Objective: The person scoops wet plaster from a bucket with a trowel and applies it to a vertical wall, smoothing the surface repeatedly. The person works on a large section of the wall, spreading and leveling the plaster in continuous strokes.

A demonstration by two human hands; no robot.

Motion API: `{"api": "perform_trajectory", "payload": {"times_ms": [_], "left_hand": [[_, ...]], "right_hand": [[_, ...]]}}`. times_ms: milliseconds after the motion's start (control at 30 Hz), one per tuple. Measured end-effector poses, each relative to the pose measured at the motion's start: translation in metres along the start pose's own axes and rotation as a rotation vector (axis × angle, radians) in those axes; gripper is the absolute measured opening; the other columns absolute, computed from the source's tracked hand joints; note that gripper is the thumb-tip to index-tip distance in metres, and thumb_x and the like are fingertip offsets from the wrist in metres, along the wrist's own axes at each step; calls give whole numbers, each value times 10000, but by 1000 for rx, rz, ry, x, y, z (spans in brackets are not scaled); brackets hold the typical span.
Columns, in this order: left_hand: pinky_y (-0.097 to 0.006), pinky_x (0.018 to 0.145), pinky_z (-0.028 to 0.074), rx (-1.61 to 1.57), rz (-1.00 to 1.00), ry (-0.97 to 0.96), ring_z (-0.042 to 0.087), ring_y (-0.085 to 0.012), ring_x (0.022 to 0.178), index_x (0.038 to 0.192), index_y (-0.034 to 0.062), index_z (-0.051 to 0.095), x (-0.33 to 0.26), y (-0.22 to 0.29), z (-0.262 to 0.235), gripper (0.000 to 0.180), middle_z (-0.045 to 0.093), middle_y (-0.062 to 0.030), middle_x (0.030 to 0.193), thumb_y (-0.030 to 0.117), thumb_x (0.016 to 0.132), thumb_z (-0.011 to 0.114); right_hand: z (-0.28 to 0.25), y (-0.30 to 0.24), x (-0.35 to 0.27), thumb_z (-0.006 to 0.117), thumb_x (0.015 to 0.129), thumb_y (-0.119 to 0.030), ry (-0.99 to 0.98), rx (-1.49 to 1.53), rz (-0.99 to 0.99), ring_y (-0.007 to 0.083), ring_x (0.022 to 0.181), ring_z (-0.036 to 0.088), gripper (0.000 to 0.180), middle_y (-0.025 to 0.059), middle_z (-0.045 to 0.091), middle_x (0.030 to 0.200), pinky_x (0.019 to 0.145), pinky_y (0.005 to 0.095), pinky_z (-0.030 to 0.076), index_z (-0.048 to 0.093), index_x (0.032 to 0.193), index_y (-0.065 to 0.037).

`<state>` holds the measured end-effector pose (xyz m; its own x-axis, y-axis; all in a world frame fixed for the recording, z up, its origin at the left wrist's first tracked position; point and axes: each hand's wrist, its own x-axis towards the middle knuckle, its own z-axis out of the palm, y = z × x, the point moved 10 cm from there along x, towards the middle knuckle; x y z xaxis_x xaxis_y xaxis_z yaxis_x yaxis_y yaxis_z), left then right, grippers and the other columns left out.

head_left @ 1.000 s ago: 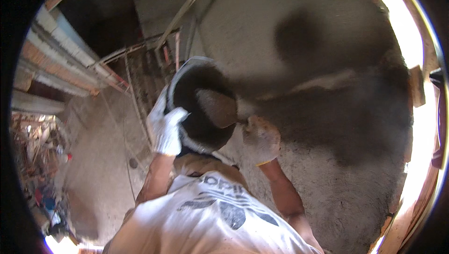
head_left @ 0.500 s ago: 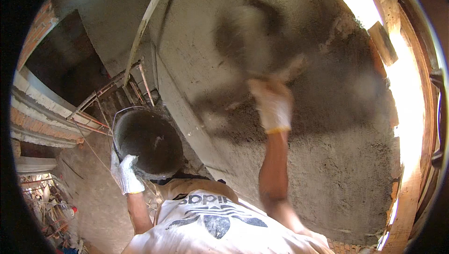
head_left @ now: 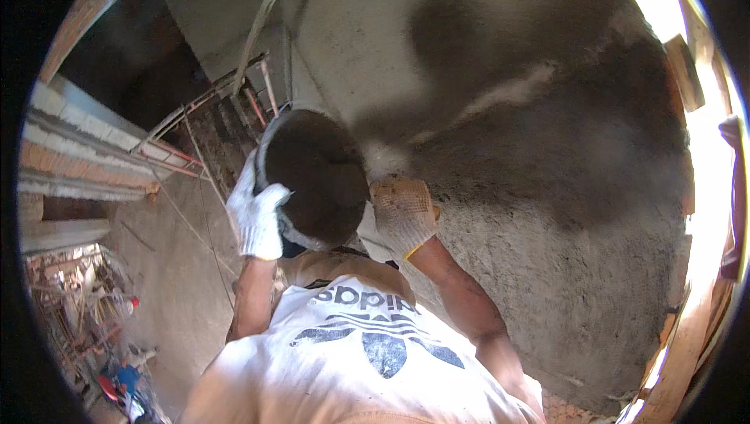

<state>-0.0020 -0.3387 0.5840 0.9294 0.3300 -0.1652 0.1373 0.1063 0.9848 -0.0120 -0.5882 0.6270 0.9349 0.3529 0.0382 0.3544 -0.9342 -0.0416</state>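
Note:
My left hand point(head_left: 256, 213), in a white knit glove, is closed on the left rim of a round bucket point(head_left: 269, 131). Dark wet mortar point(head_left: 316, 178) shows inside it. At the bucket's right side my right hand point(head_left: 404, 209), in a glove with a tan back, is closed around what looks like a trowel point(head_left: 375, 234). Its pale flat blade shows below the hand, and a handle end pokes out at the right; the rest is hidden by the glove. Beyond both hands stands a plastered wall point(head_left: 500, 268) with a broad darker, damp-looking patch.
Metal scaffold bars point(head_left: 183, 115) stand beyond the bucket at the left, with a pale curved pole point(head_left: 262, 22) rising from them. Loose debris point(head_left: 86, 307) lies at the lower left. A wooden board point(head_left: 678, 346) edges a bright opening at the right.
My right hand has come down from the wall to the bucket's right side. The bucket, in my left hand, appears higher and further right, and the view has shifted.

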Motion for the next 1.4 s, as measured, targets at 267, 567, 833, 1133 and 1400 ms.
{"api": "perform_trajectory", "payload": {"times_ms": [267,567,833,1133,1400], "left_hand": [[-274,897,552,-4,-20,-71,679,-150,1041,1424,-49,636,3,25,36,682,740,-118,1260,3,746,683],[-281,972,530,-24,-48,-21,685,-171,1072,1422,-68,626,4,29,10,706,743,-124,1255,-9,722,686],[-291,956,539,-253,-125,97,673,-180,1109,1478,-54,579,4,11,-32,720,711,-105,1297,-38,764,671],[-311,916,557,-118,-158,290,687,-207,1066,1449,-46,595,3,-21,-88,703,708,-111,1260,-20,751,678],[-301,850,577,-54,-116,312,691,-210,1032,1465,-33,582,6,-28,-94,724,712,-112,1229,-18,748,678]], "right_hand": [[-2,15,29,649,881,-116,-156,-488,58,290,1089,662,218,106,704,1075,901,450,511,710,1091,-114],[37,32,-8,717,888,-272,-269,190,90,365,1030,712,319,170,740,1122,896,497,559,725,1167,-117],[-62,7,3,766,877,-258,218,319,-3,332,778,715,232,139,703,895,665,446,569,702,1032,-97],[-49,34,73,807,887,-264,-433,705,-87,196,808,690,364,128,743,935,737,362,570,734,1156,-30],[-169,177,-70,784,952,-120,743,771,769,87,731,613,326,-8,683,848,621,245,494,722,1248,0]]}}
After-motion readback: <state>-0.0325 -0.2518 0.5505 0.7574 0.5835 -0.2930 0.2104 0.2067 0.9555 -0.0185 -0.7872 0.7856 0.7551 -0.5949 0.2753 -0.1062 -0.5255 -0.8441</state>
